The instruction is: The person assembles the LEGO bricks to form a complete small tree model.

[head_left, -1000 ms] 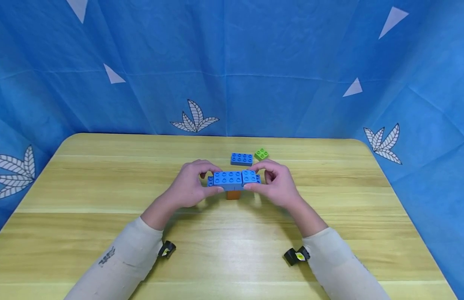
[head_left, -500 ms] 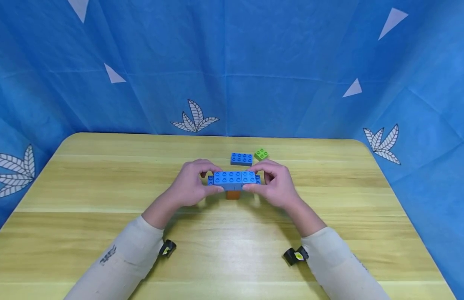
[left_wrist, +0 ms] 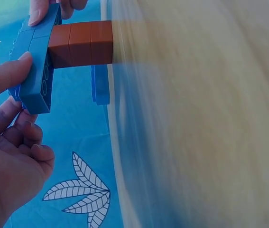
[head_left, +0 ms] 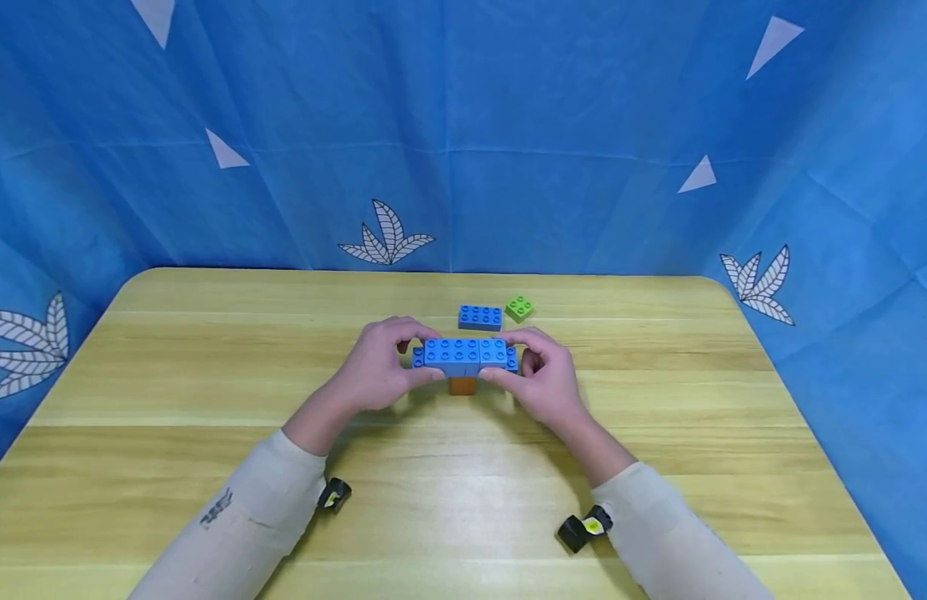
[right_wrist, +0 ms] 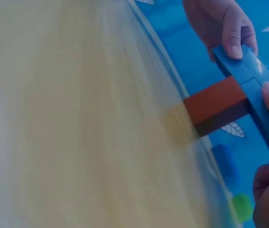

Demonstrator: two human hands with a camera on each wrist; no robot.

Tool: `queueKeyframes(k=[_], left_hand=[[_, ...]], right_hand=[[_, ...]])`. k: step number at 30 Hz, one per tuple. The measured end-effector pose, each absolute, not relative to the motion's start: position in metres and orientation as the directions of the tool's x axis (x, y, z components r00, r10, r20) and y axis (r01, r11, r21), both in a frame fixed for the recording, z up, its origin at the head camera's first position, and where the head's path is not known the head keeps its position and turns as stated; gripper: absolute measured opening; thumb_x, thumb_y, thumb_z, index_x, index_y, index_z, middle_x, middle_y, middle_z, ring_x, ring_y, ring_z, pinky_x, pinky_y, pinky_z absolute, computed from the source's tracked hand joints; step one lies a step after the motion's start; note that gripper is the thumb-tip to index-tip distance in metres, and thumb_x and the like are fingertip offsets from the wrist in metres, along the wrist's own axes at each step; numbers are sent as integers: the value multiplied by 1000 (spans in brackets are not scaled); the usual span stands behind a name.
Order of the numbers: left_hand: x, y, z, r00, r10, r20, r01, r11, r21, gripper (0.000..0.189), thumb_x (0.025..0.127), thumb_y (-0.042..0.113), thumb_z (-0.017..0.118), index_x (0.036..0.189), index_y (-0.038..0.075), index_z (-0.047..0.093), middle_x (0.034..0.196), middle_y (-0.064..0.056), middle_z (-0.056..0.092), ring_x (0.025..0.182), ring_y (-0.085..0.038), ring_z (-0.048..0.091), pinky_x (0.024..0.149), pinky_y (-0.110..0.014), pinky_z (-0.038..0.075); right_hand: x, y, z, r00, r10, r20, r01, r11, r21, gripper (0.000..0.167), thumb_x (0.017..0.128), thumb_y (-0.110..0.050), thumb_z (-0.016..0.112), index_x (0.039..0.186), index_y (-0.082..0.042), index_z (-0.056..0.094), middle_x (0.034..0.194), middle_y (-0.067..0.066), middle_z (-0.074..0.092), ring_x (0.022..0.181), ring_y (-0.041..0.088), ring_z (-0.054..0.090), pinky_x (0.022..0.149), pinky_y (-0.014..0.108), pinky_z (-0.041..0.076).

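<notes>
A stack of several brown-orange bricks (left_wrist: 80, 44) stands upright on the table and carries two layers of blue bricks like a crossbar. On the upper layer, a long blue brick (head_left: 452, 359) sits beside a short blue brick (head_left: 493, 353), their tops level. Studs of the lower blue layer show at both ends. My left hand (head_left: 377, 367) pinches the left part of the crossbar, thumb on the near side. At the right part, my right hand (head_left: 544, 375) pinches the short blue brick between thumb and index finger. The far-side fingertips are partly hidden.
Behind the stack, a loose blue brick (head_left: 480, 317) and a small green brick (head_left: 519, 309) lie on the wooden table (head_left: 283, 333). A blue patterned cloth (head_left: 553, 150) hangs beyond the table's far edge.
The short blue brick has gone down from slightly raised to level with the long one. My right forearm and wrist have shifted a little to the left. The left hand keeps its grip.
</notes>
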State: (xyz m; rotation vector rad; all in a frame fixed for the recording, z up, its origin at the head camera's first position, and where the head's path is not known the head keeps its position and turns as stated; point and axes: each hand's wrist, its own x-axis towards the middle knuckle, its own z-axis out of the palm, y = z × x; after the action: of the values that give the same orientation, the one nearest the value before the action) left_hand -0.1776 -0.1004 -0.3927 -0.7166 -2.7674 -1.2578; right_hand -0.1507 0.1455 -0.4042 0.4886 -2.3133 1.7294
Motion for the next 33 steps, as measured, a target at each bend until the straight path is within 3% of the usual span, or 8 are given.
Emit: queueKeyframes(k=[5, 8, 16, 25, 33], left_hand=[[-178, -100, -395, -892, 405, 200, 418, 574, 704, 40, 80, 21, 87, 116, 12, 73, 96, 4, 63, 83, -26, 50, 70, -38, 40], [-179, -100, -397, -890, 407, 204, 424, 576, 699, 40, 80, 22, 87, 116, 12, 73, 96, 5, 63, 83, -24, 49, 69, -38, 41], [-180, -101, -397, -890, 404, 211, 424, 561, 711, 41, 79, 22, 87, 117, 13, 73, 94, 6, 63, 83, -24, 49, 69, -38, 40], [-187, -106, -396, -884, 420, 204, 406, 476, 780, 46, 76, 17, 90, 117, 11, 72, 102, 2, 65, 85, -27, 48, 68, -38, 39], [-205, -115, -397, -891, 390, 231, 350, 269, 897, 31, 90, 14, 77, 119, 7, 69, 106, -7, 66, 87, -29, 46, 72, -35, 38]], right_hand=[[-148, 147, -417, -932, -71, 356, -363, 159, -918, 38, 75, 8, 84, 109, 8, 68, 59, 17, 42, 49, 16, 34, 45, 21, 27], [-148, 150, -425, -932, -48, 360, -363, 97, -927, 38, 74, 13, 82, 108, 10, 66, 53, 16, 38, 46, 15, 34, 42, 21, 27], [-150, 154, -435, -917, -44, 396, -397, 33, -917, 35, 74, 17, 78, 106, 13, 64, 53, 16, 41, 44, 16, 36, 40, 21, 29], [-151, 154, -438, -905, -43, 424, -426, 44, -904, 34, 74, 17, 79, 104, 13, 65, 52, 15, 40, 44, 18, 36, 41, 22, 28], [-153, 154, -440, -883, -49, 467, -470, 46, -882, 34, 73, 17, 79, 104, 13, 65, 54, 15, 43, 44, 18, 36, 41, 22, 28]])
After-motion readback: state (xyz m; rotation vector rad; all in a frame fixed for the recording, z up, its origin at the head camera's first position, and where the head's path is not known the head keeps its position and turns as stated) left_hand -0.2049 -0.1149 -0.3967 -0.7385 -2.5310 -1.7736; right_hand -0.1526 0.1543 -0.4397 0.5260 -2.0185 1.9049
